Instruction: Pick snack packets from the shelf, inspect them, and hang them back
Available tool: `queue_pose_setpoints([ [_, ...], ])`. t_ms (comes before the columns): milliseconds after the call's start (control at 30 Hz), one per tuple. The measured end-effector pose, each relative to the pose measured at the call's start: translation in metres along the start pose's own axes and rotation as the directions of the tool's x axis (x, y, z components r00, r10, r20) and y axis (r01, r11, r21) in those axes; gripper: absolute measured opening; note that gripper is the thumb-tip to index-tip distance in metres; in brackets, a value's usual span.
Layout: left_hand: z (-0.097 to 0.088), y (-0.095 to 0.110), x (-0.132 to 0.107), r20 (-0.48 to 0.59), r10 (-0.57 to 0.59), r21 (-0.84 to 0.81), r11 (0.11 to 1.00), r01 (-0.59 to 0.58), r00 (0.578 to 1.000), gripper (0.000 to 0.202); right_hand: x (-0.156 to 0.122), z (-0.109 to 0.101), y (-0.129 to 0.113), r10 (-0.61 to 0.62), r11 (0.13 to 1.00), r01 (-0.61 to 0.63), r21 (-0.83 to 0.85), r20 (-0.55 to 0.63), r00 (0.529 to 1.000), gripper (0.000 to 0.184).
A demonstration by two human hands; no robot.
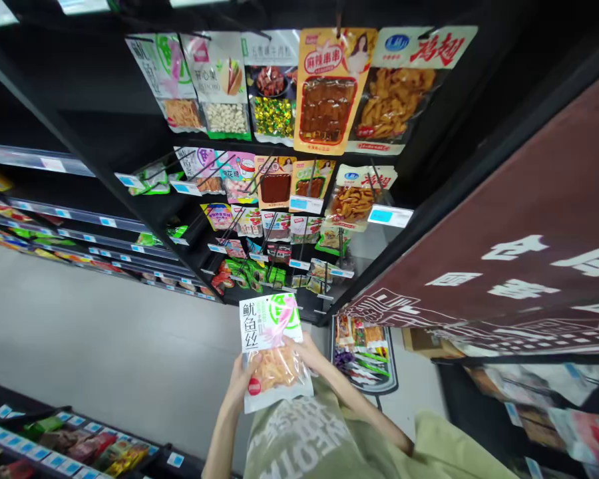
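In the head view, a flat plastic pouch (pixel 278 366) sits in front of the person's torso, tilted slightly, its white upper part printed with black characters and a green and pink design, its clear lower part showing pale, stringy shreds. The left hand (pixel 244 376) is clamped on its left edge and the right hand (pixel 304 350) on its right edge, thumb lying over the glossy front. Behind the pouch is a soft olive shirt (pixel 304 439) with white lettering. Beyond stands a matt black rack (pixel 80 143) where flat, shiny packs hang in rows, among them an orange pack (pixel 328 106) and a clear-fronted pack of chunky brown pieces (pixel 399 100). Rectangular blue-and-white price tags (pixel 390 215) tip the rods. The floor (pixel 180 332) is smooth and pale grey; a maroon panel (pixel 519 219) with white characters slants along the right.
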State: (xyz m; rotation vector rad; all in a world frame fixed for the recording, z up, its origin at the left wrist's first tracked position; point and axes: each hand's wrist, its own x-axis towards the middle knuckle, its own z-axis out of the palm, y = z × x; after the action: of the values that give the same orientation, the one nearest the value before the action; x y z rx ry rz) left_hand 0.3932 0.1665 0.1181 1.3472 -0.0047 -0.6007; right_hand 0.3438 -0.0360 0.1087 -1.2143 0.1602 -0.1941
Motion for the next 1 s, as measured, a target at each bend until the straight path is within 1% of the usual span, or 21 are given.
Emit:
queue_pose_setpoints([
  [100,-0.019,-0.002,-0.008,-0.046,0.066,0.004,0.998,-0.065,0.997,0.069,0.005,0.022,0.008,0.016,0.998,-0.013,-0.057,0.052,0.999,0.040],
  [200,-0.041,-0.006,-0.013,-0.116,0.120,0.023,0.993,-0.118,0.986,0.068,0.006,0.047,0.018,0.030,0.998,-0.025,-0.053,0.086,0.996,0.042],
  [333,-0.071,-0.012,-0.026,-0.198,0.116,-0.025,0.992,-0.123,0.973,0.066,0.006,0.084,0.033,0.049,0.999,-0.049,-0.003,0.147,0.988,0.042],
  [467,-0.098,-0.014,-0.041,-0.242,0.125,-0.027,0.990,-0.135,0.962,0.065,0.006,0.118,0.044,0.035,0.999,-0.037,0.010,0.139,0.990,0.048],
  [567,-0.114,-0.016,-0.047,-0.266,0.118,-0.046,0.990,-0.135,0.957,0.066,0.004,0.134,0.050,0.027,0.999,-0.030,0.023,0.141,0.990,0.053],
  [633,-0.122,-0.019,-0.049,-0.278,0.110,-0.070,0.988,-0.135,0.954,0.068,0.004,0.141,0.054,0.016,1.000,-0.019,0.019,0.149,0.989,0.049],
  [700,-0.128,-0.022,-0.050,-0.289,0.126,-0.065,0.986,-0.151,0.949,0.068,0.006,0.147,0.059,0.004,1.000,-0.006,0.009,0.150,0.989,0.043],
  [767,-0.131,-0.024,-0.052,-0.315,0.173,-0.032,0.981,-0.193,0.933,0.064,0.009,0.152,0.064,0.010,1.000,-0.011,0.004,0.153,0.988,0.040],
  [833,-0.135,-0.026,-0.055,-0.362,0.218,-0.002,0.972,-0.234,0.907,0.062,0.013,0.160,0.068,0.017,1.000,-0.015,-0.015,0.166,0.986,0.038],
  [900,-0.141,-0.027,-0.059,-0.417,0.247,0.003,0.963,-0.270,0.875,0.063,0.018,0.172,0.072,0.012,0.998,0.000,-0.063,0.192,0.981,0.037],
  [1000,-0.153,-0.029,-0.067,-0.486,0.280,-0.012,0.945,-0.327,0.828,0.065,0.025,0.194,0.078,0.010,0.990,0.025,-0.136,0.250,0.968,0.039],
])
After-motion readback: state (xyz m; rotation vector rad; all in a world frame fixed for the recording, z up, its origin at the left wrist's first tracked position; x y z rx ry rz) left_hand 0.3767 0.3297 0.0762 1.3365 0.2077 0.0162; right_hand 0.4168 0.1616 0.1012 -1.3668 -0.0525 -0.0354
